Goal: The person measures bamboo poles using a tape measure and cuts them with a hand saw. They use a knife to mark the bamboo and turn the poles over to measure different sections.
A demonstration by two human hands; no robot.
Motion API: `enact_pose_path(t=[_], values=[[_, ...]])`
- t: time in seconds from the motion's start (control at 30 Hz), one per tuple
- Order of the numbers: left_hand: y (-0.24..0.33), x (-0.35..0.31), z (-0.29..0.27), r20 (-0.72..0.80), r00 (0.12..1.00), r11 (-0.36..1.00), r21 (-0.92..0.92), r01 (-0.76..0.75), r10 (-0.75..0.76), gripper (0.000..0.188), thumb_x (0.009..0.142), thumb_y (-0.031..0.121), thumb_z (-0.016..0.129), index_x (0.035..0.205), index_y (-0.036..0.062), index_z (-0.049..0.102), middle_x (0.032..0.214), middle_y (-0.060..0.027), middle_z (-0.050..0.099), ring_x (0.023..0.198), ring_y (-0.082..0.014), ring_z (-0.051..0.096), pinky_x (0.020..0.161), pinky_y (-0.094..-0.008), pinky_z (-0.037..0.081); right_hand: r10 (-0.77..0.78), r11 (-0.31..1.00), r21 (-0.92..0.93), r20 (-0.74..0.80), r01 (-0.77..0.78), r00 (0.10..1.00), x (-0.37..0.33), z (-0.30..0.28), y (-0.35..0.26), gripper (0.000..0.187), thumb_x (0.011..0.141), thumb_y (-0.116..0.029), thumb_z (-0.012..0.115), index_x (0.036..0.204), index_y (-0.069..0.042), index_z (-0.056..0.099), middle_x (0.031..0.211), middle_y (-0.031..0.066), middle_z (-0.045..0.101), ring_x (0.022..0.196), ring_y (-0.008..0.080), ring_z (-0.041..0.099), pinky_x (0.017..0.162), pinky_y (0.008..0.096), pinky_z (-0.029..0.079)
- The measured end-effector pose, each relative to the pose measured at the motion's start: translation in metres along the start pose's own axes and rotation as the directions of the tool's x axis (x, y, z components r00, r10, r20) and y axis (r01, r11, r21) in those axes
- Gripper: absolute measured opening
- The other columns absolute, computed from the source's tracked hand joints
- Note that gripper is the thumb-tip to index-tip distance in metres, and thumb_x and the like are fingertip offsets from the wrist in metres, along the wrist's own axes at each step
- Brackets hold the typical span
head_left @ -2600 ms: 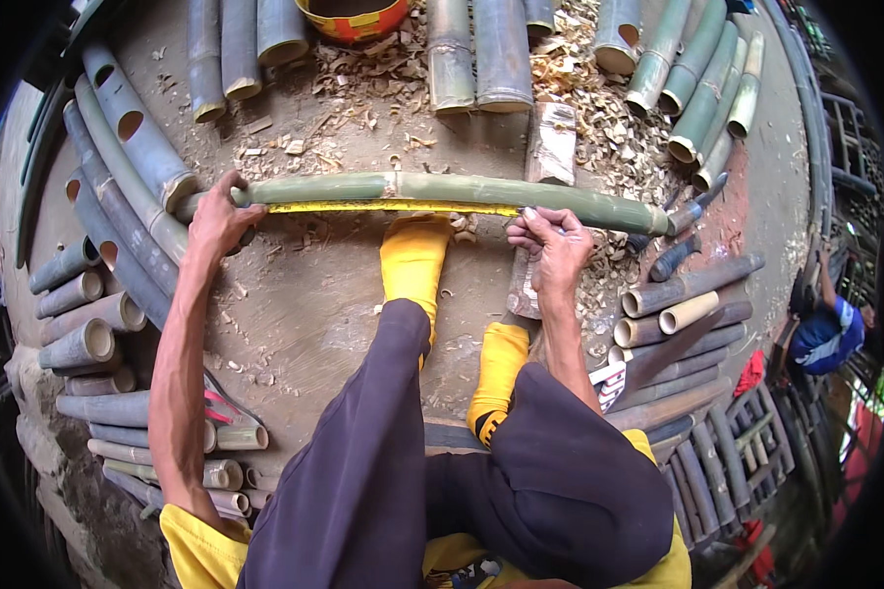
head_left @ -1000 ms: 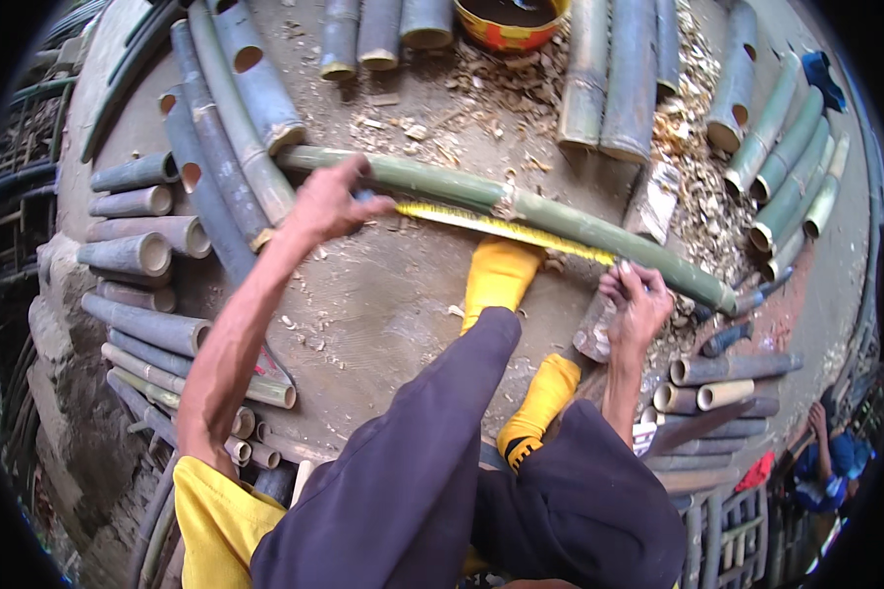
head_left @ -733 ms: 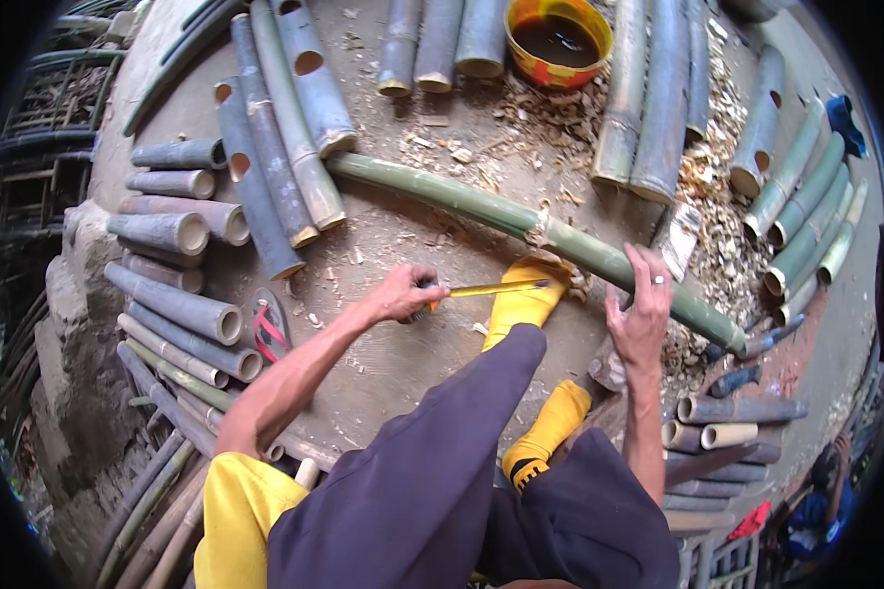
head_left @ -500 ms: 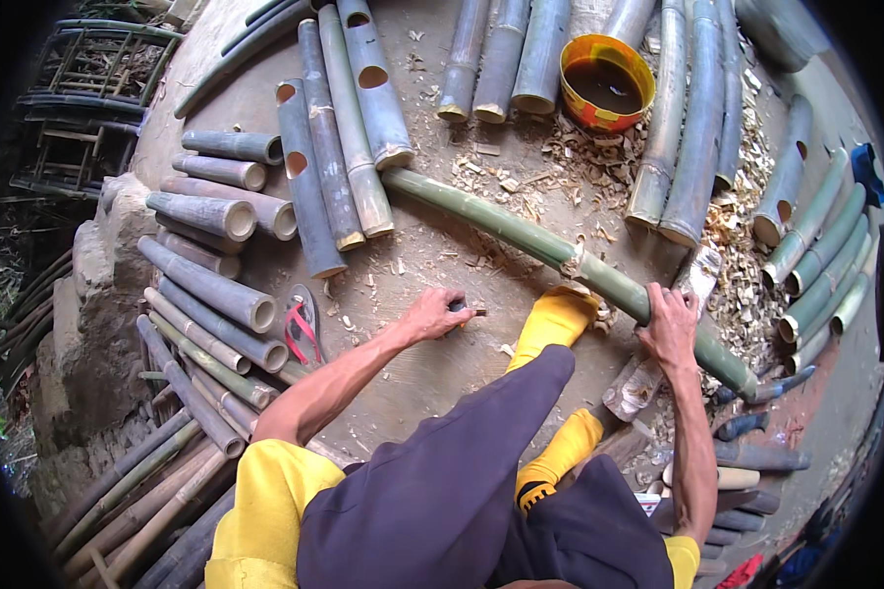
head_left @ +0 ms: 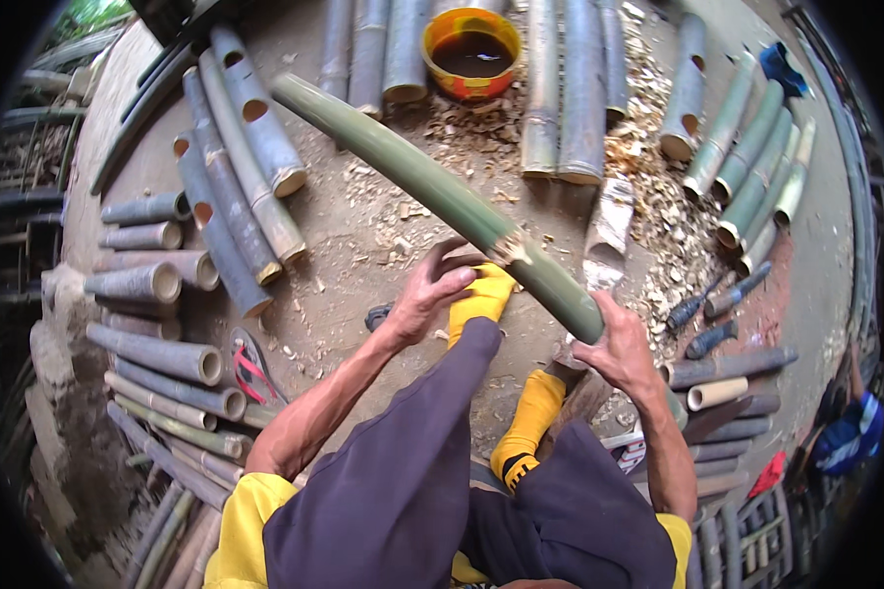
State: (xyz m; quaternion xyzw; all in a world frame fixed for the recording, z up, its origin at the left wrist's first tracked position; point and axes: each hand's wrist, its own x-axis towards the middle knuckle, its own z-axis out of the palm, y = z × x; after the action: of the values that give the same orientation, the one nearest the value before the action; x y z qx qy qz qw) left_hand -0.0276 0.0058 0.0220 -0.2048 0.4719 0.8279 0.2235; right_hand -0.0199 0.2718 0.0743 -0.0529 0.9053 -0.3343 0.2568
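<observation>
A long green bamboo pole point(head_left: 403, 162) slants from the upper left toward my right hand. Around its near end my right hand point(head_left: 619, 344) is closed. A ring-shaped node with pale, scraped fibres marks the pole past its middle. My left hand point(head_left: 440, 292) is open, its fingers stretched out just below the pole beside my yellow-socked foot point(head_left: 483, 293); whether they touch the pole I cannot tell. On the ground by my left wrist is a small dark object point(head_left: 378, 316), partly hidden by the hand. A pale, worn wood block point(head_left: 609, 226) lies beyond my right hand.
Grey bamboo pieces point(head_left: 152, 283) are stacked at left, next to a sandal point(head_left: 253, 368). Holed bamboo lengths point(head_left: 221, 221) lie ahead. A yellow-red bowl of dark liquid point(head_left: 471, 54) stands among bamboo and shavings point(head_left: 648, 162). Green pieces point(head_left: 751, 162) and dark-handled tools point(head_left: 692, 304) lie right.
The pole has been lifted off the ground, its far end raised, with my right hand now at its near end. My left hand has let go of a small dark-handled item and moved toward the pole.
</observation>
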Motion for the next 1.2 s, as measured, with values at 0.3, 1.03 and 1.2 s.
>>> enact_pose_path(t=[0.3,1.03,1.2], values=[[0.185,0.032,0.121,0.374,0.762,0.846,-0.158,-0.510,0.529,0.037,0.080,0.031,0.053,0.097,-0.0026,0.051,0.090,-0.0161,0.056,0.074,-0.0247,0.058,0.069,-0.0382,0.050,-0.116,0.919,0.227,-0.624,0.322,0.773,0.002,-0.027,-0.035,0.053,0.083,-0.029,0.065,0.126,-0.003,0.050,0.099,0.0142,0.061,0.092,0.0206,0.059,0.082,0.0337,0.046],[-0.026,0.139,0.067,0.635,0.759,0.077,0.772,-0.631,-0.147,0.048,0.057,0.015,0.072,0.098,-0.0035,0.055,0.084,-0.0199,0.063,0.080,-0.0326,0.063,0.074,-0.0378,0.048,0.265,0.961,0.126,-0.666,-0.245,0.697,0.001,0.125,0.078,0.086,0.062,-0.025,0.078,0.129,0.006,0.035,0.118,0.0232,0.039,0.102,0.0392,0.041,0.091,0.0504,0.037],[-0.016,0.132,0.063,0.565,0.791,0.119,0.824,-0.554,-0.236,0.052,0.059,0.016,0.072,0.105,-0.0021,0.056,0.086,-0.0191,0.063,0.082,-0.0333,0.062,0.076,-0.0379,0.048,0.261,0.963,0.131,-0.664,-0.234,0.701,-0.002,0.131,0.072,0.086,0.062,-0.024,0.079,0.129,0.006,0.035,0.117,0.0230,0.039,0.102,0.0389,0.041,0.090,0.0494,0.038]])
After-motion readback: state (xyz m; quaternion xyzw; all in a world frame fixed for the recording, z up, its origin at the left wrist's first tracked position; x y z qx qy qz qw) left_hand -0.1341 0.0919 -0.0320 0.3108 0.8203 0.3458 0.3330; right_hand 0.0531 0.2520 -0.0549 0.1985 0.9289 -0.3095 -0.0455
